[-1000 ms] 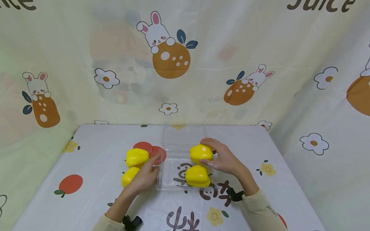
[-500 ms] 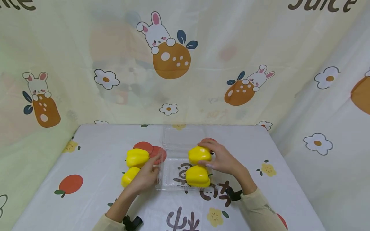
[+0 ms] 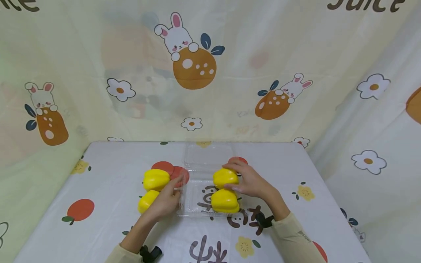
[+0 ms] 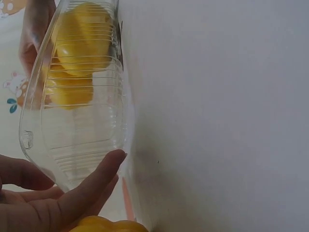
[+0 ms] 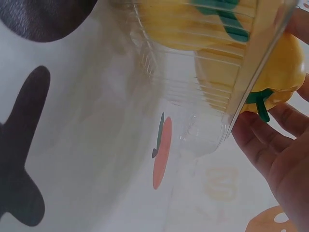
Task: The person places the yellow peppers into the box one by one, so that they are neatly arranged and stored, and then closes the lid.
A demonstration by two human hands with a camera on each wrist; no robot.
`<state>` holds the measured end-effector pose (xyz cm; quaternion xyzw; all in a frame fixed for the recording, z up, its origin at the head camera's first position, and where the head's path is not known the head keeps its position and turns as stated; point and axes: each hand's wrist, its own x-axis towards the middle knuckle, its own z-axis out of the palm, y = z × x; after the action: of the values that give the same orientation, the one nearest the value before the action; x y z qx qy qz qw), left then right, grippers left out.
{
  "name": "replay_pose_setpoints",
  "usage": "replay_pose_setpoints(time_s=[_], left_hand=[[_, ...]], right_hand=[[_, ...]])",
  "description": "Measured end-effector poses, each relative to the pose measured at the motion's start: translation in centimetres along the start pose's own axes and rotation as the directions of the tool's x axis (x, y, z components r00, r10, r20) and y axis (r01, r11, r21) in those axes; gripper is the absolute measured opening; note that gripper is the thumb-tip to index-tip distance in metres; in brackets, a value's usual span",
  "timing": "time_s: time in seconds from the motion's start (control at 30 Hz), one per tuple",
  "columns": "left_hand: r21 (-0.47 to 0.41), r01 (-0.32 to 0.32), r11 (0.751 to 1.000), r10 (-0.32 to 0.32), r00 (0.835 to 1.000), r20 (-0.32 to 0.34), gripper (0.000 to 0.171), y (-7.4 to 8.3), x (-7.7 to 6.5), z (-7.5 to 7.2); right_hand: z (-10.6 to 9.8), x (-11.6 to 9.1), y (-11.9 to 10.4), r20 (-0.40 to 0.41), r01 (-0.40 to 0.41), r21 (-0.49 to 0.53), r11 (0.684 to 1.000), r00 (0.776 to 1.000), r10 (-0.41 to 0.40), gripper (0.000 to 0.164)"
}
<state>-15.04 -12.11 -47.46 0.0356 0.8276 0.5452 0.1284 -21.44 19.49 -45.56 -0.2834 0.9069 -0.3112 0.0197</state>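
A clear plastic clamshell container [image 3: 194, 210] lies on the table with its lid [image 3: 208, 155] folded back away from me. Inside, on its right side, sits a yellow bell pepper [image 3: 225, 201] with a green stem. My right hand [image 3: 253, 180] grips a second yellow bell pepper [image 3: 225, 178] from its right, thumb on the near side, fingers on the far side. This pepper is just behind the first, at the container's right part. With fairly straight fingers, my left hand [image 3: 167, 199] touches the container's left wall; its thumb [image 4: 94, 186] lies along the outer side.
Left of the container are two more yellow bell peppers, a far one [image 3: 156, 179] and a near one [image 3: 148, 201] partly hidden by my left hand. A printed white cloth [image 3: 108, 233] covers the table. Behind it hangs a patterned curtain [image 3: 230, 102].
My right hand has moved the gripped pepper slightly left and toward me, close against the pepper in the container. The left hand has stayed at the container's wall.
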Motion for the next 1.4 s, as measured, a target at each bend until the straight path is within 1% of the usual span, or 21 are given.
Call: replay_pose_setpoints(time_s=[0.27,0.7,0.87,1.03,1.13,1.27,1.4], left_hand=[[-0.007,0.001,1.000,-0.001,1.000,0.000,0.065,0.03,0.12,-0.10],[0.007,-0.007,1.000,0.007,1.000,-0.014,0.065,0.06,-0.12,0.13],[0.007,-0.009,1.000,0.009,1.000,-0.015,0.066,0.12,-0.19,0.15],[0.008,-0.005,1.000,0.005,1.000,-0.016,0.067,-0.01,-0.18,0.17],[0.012,0.004,1.000,-0.004,1.000,-0.014,0.066,-0.06,-0.07,0.14],[0.013,0.015,1.000,-0.015,1.000,-0.006,0.066,-0.01,0.03,0.05],[0.012,0.011,1.000,-0.011,1.000,-0.008,0.066,0.06,-0.06,0.03]], right_hand=[[0.04,0.43,-0.30,0.049,-0.004,-0.030,1.000,0.999,0.005,0.064],[0.48,0.74,-0.32,0.068,-0.029,-0.046,0.999,0.997,0.032,0.064],[0.52,0.63,-0.47,0.079,-0.054,-0.053,0.997,0.995,0.058,0.069],[0.26,0.27,-0.78,0.065,-0.081,-0.040,0.996,0.994,0.084,0.073],[0.05,0.20,-0.82,0.039,-0.077,-0.050,0.996,0.996,0.079,0.068],[-0.07,0.24,-0.64,0.006,-0.046,-0.059,0.997,0.999,0.046,0.060],[-0.09,0.24,-0.48,0.006,-0.041,-0.049,0.998,0.999,0.041,0.056]])
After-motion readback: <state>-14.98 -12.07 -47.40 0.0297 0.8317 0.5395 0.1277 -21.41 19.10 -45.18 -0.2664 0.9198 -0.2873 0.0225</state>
